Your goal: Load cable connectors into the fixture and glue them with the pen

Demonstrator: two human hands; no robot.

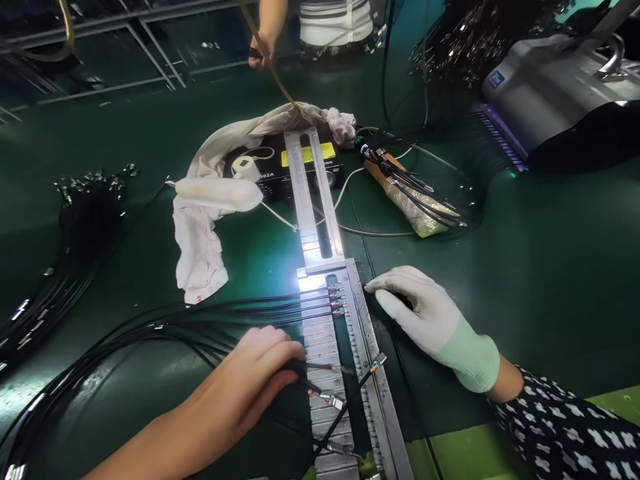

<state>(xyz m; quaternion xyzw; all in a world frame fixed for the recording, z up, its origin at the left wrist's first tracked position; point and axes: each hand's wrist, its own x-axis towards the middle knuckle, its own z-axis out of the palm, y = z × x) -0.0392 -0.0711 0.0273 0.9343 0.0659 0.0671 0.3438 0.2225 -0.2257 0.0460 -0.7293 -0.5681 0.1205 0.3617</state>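
My left hand (260, 373), bare, is closed around a black cable (314, 387) over the ridged left side of a long metal fixture (327, 420). The cable's end by my fingers has a metal connector (331, 401). Further up the fixture, several black cables (270, 303) lie side by side in its slots, their small metal connectors (337, 300) in a row along the inner rail. On the right, my gloved right hand (420, 307) rests beside the rail, its fingers loosely bent and nothing visible in them. A cable with connector (379, 362) crosses the lower rail.
A black box (270, 167) stands at the fixture's far end, with cloth (200, 250) and a white padded piece (217, 195) around it. Cable bundles (93, 233) lie left. A wrapped block (417, 200) and grey machine (555, 100) stand right. Opposite is another person's hand (263, 53).
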